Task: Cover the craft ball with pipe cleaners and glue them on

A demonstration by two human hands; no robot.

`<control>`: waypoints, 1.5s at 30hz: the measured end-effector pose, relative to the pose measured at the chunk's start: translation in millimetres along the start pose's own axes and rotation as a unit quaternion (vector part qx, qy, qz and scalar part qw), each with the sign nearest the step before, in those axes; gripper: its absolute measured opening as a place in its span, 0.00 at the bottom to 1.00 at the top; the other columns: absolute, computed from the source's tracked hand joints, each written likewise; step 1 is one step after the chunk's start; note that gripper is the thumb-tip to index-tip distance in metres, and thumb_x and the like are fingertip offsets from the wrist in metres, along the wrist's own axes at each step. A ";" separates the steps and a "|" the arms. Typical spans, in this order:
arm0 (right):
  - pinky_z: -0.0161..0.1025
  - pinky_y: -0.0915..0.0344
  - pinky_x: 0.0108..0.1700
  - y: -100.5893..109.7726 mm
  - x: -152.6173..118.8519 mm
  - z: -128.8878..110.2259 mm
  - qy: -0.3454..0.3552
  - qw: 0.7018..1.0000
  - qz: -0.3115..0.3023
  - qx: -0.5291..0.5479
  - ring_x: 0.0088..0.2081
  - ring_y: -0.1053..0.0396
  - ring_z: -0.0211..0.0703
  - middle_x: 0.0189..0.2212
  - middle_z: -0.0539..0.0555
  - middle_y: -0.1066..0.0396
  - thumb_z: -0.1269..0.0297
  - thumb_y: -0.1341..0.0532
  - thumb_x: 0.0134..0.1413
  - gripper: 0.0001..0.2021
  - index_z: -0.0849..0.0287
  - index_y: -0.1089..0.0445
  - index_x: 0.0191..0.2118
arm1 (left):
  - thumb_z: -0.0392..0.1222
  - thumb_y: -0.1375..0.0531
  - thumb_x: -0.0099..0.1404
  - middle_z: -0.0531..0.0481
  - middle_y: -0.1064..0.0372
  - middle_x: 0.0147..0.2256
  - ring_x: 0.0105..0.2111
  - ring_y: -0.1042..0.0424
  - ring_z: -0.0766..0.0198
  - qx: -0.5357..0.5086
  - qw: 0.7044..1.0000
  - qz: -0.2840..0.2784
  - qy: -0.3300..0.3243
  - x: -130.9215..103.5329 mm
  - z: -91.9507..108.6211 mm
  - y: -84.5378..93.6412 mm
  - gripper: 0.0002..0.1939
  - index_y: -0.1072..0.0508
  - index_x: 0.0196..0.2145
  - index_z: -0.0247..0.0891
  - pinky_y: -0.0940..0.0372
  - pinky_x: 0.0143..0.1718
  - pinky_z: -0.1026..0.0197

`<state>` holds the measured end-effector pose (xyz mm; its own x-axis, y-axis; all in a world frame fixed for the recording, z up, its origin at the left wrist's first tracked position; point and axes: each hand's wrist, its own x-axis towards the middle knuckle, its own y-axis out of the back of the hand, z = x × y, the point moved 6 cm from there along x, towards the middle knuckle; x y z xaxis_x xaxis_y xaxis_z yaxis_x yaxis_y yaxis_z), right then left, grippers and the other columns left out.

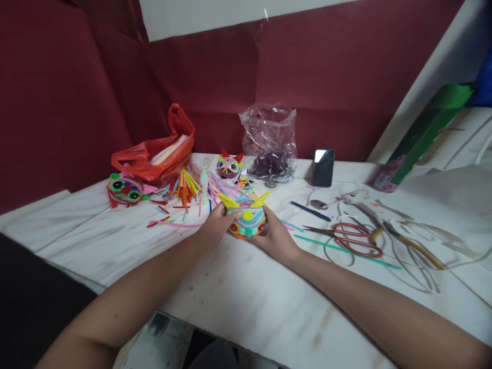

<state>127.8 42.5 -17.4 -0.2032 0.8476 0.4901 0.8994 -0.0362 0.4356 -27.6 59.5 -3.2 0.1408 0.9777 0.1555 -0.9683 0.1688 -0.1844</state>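
Observation:
Between my two hands is a round pipe-cleaner animal head (248, 221) with yellow pointed ears, striped in pale blue, pink and yellow. My left hand (219, 224) grips its left side, thumb across the front. On the other side, my right hand (277, 234) wraps round it, with the fingertips partly hidden behind. Bundles of coloured pipe cleaners (184, 189) lie behind and to the left. A similar small head with red ears (229, 166) sits farther back, and a larger red and green one (125, 189) lies at the left.
A red plastic bag (161, 159) holds more pipe cleaners. Behind stand a clear bag (269, 143) with dark contents and a phone (323, 168). Red-handled scissors (357, 240), yellow-handled pliers (418, 251), a dark blue strip (310, 210), a green pipe cleaner (346, 251) and cables lie at right.

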 end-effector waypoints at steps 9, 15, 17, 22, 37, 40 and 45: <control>0.53 0.35 0.53 -0.8 -0.5 -3.7 -0.015 1.000 -0.008 -0.009 0.53 0.34 0.57 0.52 0.65 0.33 0.56 0.31 0.40 0.41 0.60 0.47 0.60 | 0.42 0.31 0.49 0.40 0.27 0.48 0.45 0.27 0.52 -0.011 1.000 -0.018 0.002 -1.6 -1.2 -2.1 0.30 0.33 0.50 0.35 0.33 0.48 0.50; 0.53 0.32 0.48 0.6 -2.5 -8.4 -0.042 0.999 -0.004 -0.015 0.48 0.31 0.58 0.49 0.67 0.32 0.57 0.31 0.38 0.39 0.63 0.45 0.56 | 0.42 0.31 0.46 0.41 0.29 0.49 0.45 0.26 0.52 -0.016 1.000 -0.005 0.010 -1.0 -4.9 -0.5 0.34 0.35 0.51 0.37 0.34 0.49 0.48; 0.51 0.31 0.45 0.3 -3.5 -11.0 -0.049 0.999 -0.004 -0.015 0.46 0.30 0.58 0.46 0.66 0.30 0.57 0.31 0.38 0.36 0.62 0.43 0.53 | 0.42 0.31 0.46 0.42 0.29 0.48 0.44 0.26 0.53 -0.008 1.000 0.001 0.016 -1.5 -5.4 -1.3 0.35 0.36 0.51 0.38 0.33 0.47 0.48; 0.48 0.31 0.43 -1.7 -5.0 -12.3 -0.072 0.997 -0.013 -0.025 0.44 0.29 0.56 0.45 0.63 0.29 0.56 0.30 0.38 0.34 0.59 0.43 0.51 | 0.41 0.31 0.46 0.43 0.28 0.46 0.42 0.26 0.54 0.016 0.999 0.028 0.024 -3.7 -3.6 -2.5 0.33 0.36 0.50 0.39 0.32 0.45 0.49; 0.47 0.31 0.46 -0.4 -0.3 -10.2 -0.092 0.996 0.001 -0.012 0.45 0.29 0.53 0.47 0.63 0.30 0.55 0.30 0.37 0.36 0.60 0.42 0.52 | 0.46 0.35 0.53 0.46 0.27 0.42 0.41 0.27 0.58 0.053 0.997 0.054 0.028 -4.4 -0.4 -1.2 0.23 0.36 0.45 0.38 0.31 0.43 0.56; 0.46 0.31 0.47 1.1 2.0 -10.0 -0.097 0.995 -0.001 0.023 0.45 0.29 0.51 0.47 0.62 0.29 0.55 0.30 0.38 0.34 0.61 0.41 0.51 | 0.51 0.40 0.58 0.47 0.27 0.39 0.41 0.28 0.59 0.064 0.997 0.036 0.007 -4.0 5.1 -2.5 0.18 0.34 0.40 0.37 0.32 0.43 0.58; 0.46 0.31 0.48 4.0 5.3 -1.7 -0.111 0.991 -0.009 0.074 0.46 0.28 0.50 0.48 0.61 0.28 0.54 0.31 0.40 0.32 0.61 0.38 0.52 | 0.52 0.42 0.60 0.48 0.28 0.41 0.46 0.30 0.59 0.093 0.995 0.035 0.014 -1.5 4.1 0.4 0.17 0.32 0.41 0.38 0.35 0.45 0.60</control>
<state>129.7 45.9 -11.8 -0.1435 0.9436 0.2985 0.9466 0.0430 0.3194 -29.1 57.6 0.5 0.0757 0.9899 0.1202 -0.9969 0.0775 -0.0098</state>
